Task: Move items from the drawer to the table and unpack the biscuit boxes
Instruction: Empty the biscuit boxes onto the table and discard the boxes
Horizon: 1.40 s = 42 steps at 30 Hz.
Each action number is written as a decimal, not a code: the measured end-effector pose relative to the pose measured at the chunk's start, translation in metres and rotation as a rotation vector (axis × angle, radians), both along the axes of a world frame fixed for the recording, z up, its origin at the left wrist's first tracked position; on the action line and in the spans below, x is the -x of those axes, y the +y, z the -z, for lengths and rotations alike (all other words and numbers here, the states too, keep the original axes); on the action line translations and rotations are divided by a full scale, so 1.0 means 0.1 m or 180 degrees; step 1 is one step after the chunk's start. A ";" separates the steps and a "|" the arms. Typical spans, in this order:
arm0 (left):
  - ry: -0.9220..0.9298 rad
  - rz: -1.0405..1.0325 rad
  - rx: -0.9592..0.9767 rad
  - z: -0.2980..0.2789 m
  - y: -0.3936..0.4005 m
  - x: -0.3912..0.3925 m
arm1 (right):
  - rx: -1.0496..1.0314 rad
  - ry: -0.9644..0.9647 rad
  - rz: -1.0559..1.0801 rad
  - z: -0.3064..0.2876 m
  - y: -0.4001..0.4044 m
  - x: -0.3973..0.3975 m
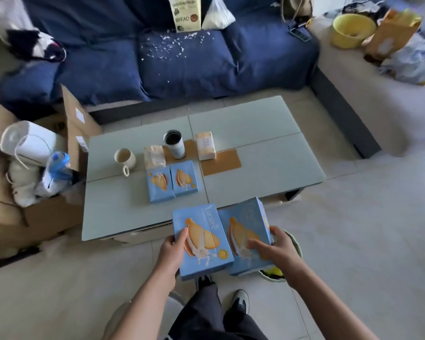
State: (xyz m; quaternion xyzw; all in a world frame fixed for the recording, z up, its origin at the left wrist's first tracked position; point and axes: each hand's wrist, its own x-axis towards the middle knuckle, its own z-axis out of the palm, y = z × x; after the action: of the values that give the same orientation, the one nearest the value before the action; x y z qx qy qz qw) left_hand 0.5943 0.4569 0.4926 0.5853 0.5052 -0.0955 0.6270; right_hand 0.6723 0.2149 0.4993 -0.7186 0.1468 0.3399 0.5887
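The tabletop (268, 133) has loads of free space on its right half and along the near left edge. The stuff is all bunched around the middle: a mug (125, 158), a tumbler (174, 144), two small packs (154, 156) (205, 145), and two blue biscuit boxes (159, 184) (184, 177) lying flat, side by side and touching. A brown patch (221, 162) sits just right of them.

Both hands are busy, held over the floor just in front of the tabletop's near edge. The left hand (171, 251) grips a third box (201, 241) by its left side, fingers curled onto the front. The right hand (274, 249) holds a fourth box (245, 231) from the right, fingers laid across its face, thumb round the edge. Those two boxes overlap a bit. A sofa (157, 62) runs along the far side.
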 end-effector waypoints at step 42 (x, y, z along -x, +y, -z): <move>0.0124 -0.0336 0.0264 2.39 3.10 -1.88 | 0.0436 0.0078 -0.0326 2.51 3.37 -2.21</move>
State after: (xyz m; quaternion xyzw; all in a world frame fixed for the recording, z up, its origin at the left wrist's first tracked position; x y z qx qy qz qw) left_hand 0.7819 0.7664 0.2538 0.5294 0.5431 -0.0946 0.6449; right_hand 0.8934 0.5521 0.2486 -0.7595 0.1399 0.3674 0.5182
